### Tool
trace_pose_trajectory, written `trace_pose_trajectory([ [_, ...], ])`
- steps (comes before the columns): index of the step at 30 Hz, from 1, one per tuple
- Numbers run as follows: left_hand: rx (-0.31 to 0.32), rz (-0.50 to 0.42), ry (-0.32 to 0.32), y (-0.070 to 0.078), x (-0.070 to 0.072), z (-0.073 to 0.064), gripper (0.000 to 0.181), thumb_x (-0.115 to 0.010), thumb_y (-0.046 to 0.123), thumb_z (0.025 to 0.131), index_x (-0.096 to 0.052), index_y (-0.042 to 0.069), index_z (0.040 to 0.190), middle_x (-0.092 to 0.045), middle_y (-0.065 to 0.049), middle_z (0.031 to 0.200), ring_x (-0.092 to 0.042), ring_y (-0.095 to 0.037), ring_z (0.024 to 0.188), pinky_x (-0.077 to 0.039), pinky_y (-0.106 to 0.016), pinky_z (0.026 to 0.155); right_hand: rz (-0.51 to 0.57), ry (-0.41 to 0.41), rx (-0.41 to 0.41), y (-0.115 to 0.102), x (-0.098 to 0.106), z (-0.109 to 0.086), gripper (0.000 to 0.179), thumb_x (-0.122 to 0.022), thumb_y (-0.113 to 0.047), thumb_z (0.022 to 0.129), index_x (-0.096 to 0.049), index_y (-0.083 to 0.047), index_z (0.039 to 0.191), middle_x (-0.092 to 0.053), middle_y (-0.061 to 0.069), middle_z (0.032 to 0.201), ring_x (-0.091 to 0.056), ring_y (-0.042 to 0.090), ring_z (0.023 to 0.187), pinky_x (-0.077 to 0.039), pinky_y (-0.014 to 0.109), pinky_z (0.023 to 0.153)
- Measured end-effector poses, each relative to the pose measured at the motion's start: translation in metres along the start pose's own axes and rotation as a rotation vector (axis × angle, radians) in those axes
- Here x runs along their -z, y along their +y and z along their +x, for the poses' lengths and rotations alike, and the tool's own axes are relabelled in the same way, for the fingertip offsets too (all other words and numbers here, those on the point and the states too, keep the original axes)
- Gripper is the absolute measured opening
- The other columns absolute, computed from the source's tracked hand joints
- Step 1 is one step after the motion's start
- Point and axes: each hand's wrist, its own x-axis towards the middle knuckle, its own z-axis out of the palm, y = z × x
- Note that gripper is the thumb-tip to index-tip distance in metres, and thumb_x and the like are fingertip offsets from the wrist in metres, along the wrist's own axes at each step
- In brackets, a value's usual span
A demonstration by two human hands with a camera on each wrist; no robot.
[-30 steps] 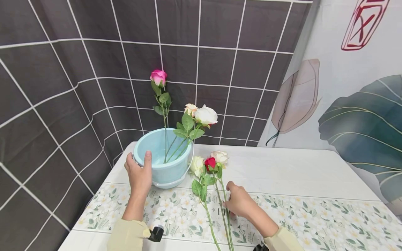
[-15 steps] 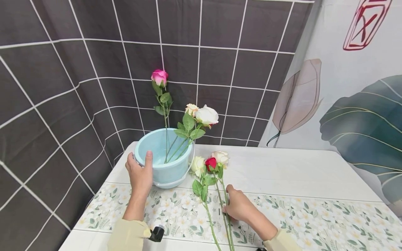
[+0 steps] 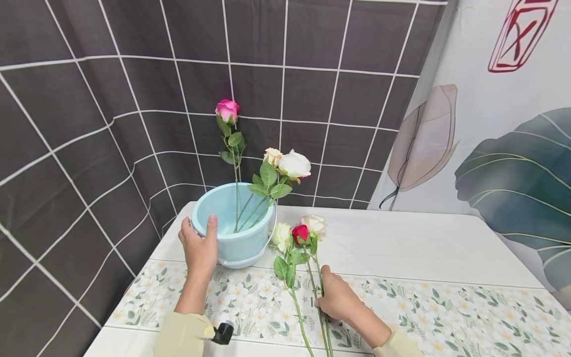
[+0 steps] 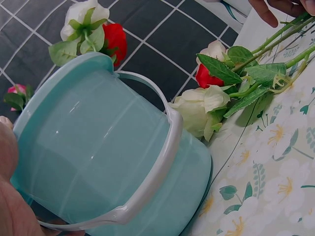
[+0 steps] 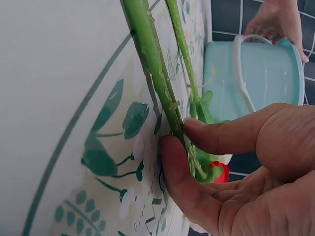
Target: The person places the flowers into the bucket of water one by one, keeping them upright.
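Observation:
A light blue bucket stands on the table, its white handle hanging down at the side. My left hand grips the bucket's rim, thumb over the inside. Leaning in the bucket are a pink rose, a white rose and a peach rose. To its right lie a red rose, a blush rose and a pale cream rose, stems toward me. My right hand pinches a green rose stem between thumb and index finger, low over the table.
The white table carries a floral printed band across its front. Behind the bucket hangs a dark cloth with white grid lines. A pale curtain with leaf prints hangs at the right.
My right hand has moved slightly left and its fingers have closed on the rose stem. The left hand and bucket hold their place.

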Motion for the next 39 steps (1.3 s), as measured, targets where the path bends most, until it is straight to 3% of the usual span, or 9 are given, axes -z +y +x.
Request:
trace_pose_trajectory([
  [8,0.0,-0.004,-0.008,0.001,0.0,-0.001,0.093,-0.038,0.068,0.091,0.002,0.012,0.155,-0.013,-0.021,0.151,-0.02,-0.044,0.14,-0.016,-0.057,0.116,-0.005,0.016,-0.007,-0.001,-0.002,-0.002,0.084,-0.077,0.005,0.071,-0.03,0.016,0.14,-0.059,0.03,0.105,-0.062,0.024,0.077,-0.055,0.034,0.059],
  [13,-0.003,-0.007,-0.011,0.001,0.0,-0.002,0.093,-0.038,0.067,0.092,0.002,0.012,0.155,-0.013,-0.02,0.151,-0.02,-0.044,0.141,-0.015,-0.057,0.116,0.049,0.012,0.014,0.001,-0.003,-0.003,0.08,-0.075,0.01,0.07,-0.033,0.016,0.137,-0.061,0.024,0.091,-0.061,0.02,0.066,-0.052,0.028,0.05],
  [18,-0.002,-0.002,-0.01,0.001,0.0,-0.002,0.093,-0.038,0.067,0.092,0.002,0.012,0.155,-0.013,-0.021,0.151,-0.019,-0.044,0.141,-0.015,-0.057,0.116,0.09,0.01,0.002,0.002,-0.001,-0.004,0.073,-0.073,0.01,0.072,-0.036,0.014,0.135,-0.059,0.012,0.077,-0.059,0.016,0.06,-0.052,0.028,0.051],
  [29,-0.002,0.008,-0.01,0.001,0.0,-0.002,0.092,-0.038,0.066,0.092,0.002,0.012,0.155,-0.013,-0.021,0.151,-0.02,-0.044,0.141,-0.015,-0.057,0.116,0.158,0.034,0.009,0.005,0.001,-0.006,0.068,-0.073,0.008,0.074,-0.04,0.013,0.134,-0.052,0.004,0.066,-0.053,0.013,0.048,-0.045,0.023,0.04],
  [39,-0.004,0.008,-0.003,0.001,0.0,-0.002,0.092,-0.038,0.067,0.092,0.001,0.011,0.155,-0.013,-0.021,0.151,-0.02,-0.045,0.14,-0.015,-0.058,0.115,0.26,0.078,0.031,0.008,0.009,-0.006,0.049,-0.07,0.011,0.076,-0.05,0.016,0.121,-0.054,0.004,0.066,-0.053,0.013,0.052,-0.045,0.026,0.048],
])
